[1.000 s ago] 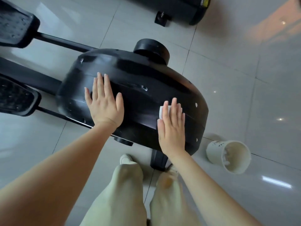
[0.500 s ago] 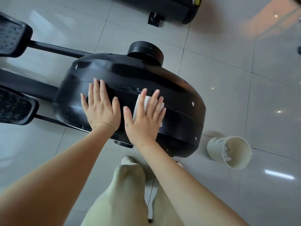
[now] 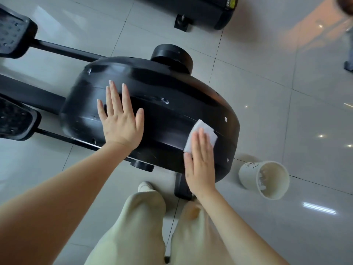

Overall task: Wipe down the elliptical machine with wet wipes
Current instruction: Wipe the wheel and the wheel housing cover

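The elliptical machine's black rounded flywheel housing (image 3: 172, 104) fills the middle of the head view. My left hand (image 3: 120, 119) lies flat on its left side with straight, spread fingers. My right hand (image 3: 200, 161) presses a folded white wet wipe (image 3: 202, 131) flat against the housing's lower right side; the wipe's upper part shows beyond my fingertips and the remainder is hidden under my palm.
A white paper cup (image 3: 265, 178) lies on its side on the tiled floor (image 3: 267, 104) at the right of the housing. Two black pedals (image 3: 13, 31) (image 3: 15, 119) reach out at left. Another black machine base (image 3: 200, 10) stands at the top. My legs and shoe (image 3: 145, 187) are below.
My right hand has slid the wipe from the middle of the housing back to its lower right side. My left hand has stayed flat in the same place.
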